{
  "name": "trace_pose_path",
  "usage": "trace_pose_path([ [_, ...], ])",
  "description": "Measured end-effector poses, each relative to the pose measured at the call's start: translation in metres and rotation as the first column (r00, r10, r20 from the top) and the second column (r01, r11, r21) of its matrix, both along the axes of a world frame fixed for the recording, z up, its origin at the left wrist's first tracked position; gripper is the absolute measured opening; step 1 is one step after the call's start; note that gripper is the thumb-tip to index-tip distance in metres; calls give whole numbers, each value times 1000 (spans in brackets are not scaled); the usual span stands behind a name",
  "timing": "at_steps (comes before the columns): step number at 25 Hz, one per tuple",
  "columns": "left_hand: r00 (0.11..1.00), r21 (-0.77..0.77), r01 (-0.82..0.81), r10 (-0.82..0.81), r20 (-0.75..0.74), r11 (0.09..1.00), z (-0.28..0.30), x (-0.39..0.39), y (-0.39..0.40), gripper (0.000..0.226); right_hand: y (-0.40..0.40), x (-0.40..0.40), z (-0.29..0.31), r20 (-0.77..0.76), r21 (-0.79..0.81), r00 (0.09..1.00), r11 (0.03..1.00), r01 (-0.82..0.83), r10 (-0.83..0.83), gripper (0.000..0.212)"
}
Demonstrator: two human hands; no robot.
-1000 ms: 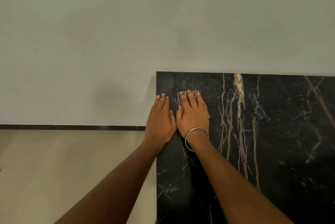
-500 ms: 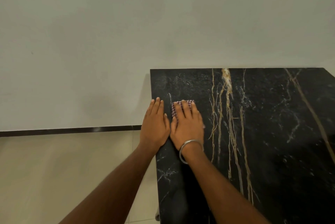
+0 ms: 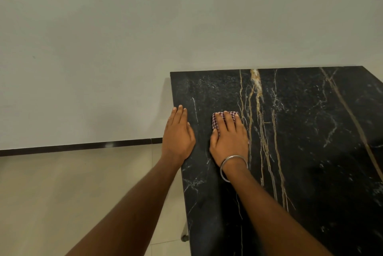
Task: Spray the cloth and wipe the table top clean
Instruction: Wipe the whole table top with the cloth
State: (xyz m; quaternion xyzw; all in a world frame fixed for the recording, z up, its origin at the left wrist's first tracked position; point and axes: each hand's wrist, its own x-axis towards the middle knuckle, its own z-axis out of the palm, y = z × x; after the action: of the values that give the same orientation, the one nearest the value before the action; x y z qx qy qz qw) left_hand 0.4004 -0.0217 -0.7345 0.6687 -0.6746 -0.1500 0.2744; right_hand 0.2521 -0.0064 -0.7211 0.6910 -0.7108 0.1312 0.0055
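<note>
A black marble table top [image 3: 310,131] with gold and white veins fills the right half of the head view. My right hand [image 3: 229,138], with a metal bangle at the wrist, presses flat on a small red-and-white checked cloth [image 3: 217,120] near the table's left side; only the cloth's far and left edges show past the fingers. My left hand [image 3: 178,134] lies flat on the table's left edge, fingers together, a short gap away from the right hand. No spray bottle is in view.
A plain pale wall [image 3: 145,28] stands close behind the table. Beige floor tiles [image 3: 62,193] and a dark skirting strip [image 3: 72,147] lie to the left. A table leg's caster [image 3: 184,237] shows below the left edge.
My right hand has slid the cloth to the right, away from the left hand, which stays on the table's left edge. The view has shifted, showing more of the table's right side.
</note>
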Motion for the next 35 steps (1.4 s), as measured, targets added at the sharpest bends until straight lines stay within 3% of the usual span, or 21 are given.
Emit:
trace_pose_path([
  [6,999,5,12,-12,32,1000,1,2,5,51,20,3,-1,23,6,992,992,-126,126,51],
  [13,998,32,3,-5,61,999,3,-6,37,51,42,-12,1,36,4,999,1000,1,-1,52],
  [19,996,50,2,-6,86,999,7,-11,61,50,88,-1,4,25,-3,984,985,-174,174,51],
  [25,996,53,5,-10,86,999,5,-11,89,50,93,-32,0,24,-19,1000,1000,-4,5,51],
  [32,994,52,-8,2,114,999,5,-18,109,51,128,-3,3,43,20,978,979,-203,202,52],
  [35,993,52,-18,12,113,999,5,-18,119,51,125,-31,1,19,30,993,993,-114,114,52],
])
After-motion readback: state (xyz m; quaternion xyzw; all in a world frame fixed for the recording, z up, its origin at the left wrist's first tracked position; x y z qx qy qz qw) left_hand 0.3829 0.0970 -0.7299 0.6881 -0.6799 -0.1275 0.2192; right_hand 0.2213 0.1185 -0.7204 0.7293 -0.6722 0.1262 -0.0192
